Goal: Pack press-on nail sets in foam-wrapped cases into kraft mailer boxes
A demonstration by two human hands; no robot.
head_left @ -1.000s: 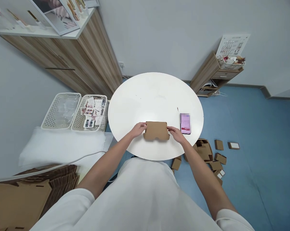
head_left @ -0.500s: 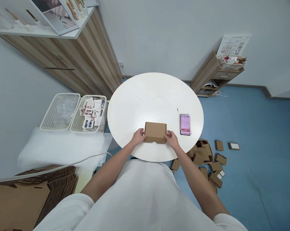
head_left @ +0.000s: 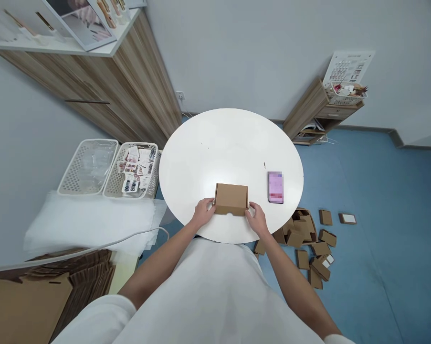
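Observation:
A small brown cardboard box (head_left: 231, 198) sits near the front edge of a round white table (head_left: 229, 148). My left hand (head_left: 203, 212) grips the box's left end, fingers curled against it. At the box's right end, my right hand (head_left: 257, 220) presses in the same way. The box looks folded shut, with a small notch in its front face. A pink phone-sized object (head_left: 275, 187) lies flat on the table to the right of the box.
Two white mesh baskets (head_left: 88, 166) stand at the left, one (head_left: 135, 168) holding printed cards. Flat cardboard blanks (head_left: 32, 296) are stacked at lower left. Several small brown boxes (head_left: 310, 243) lie on the blue floor at the right. A wooden cabinet (head_left: 129, 91) and a side shelf (head_left: 319, 112) line the wall.
The cardboard piece went from a flatter, open shape to a closed box. Both hands slid toward the front corners of the box and nearer to me.

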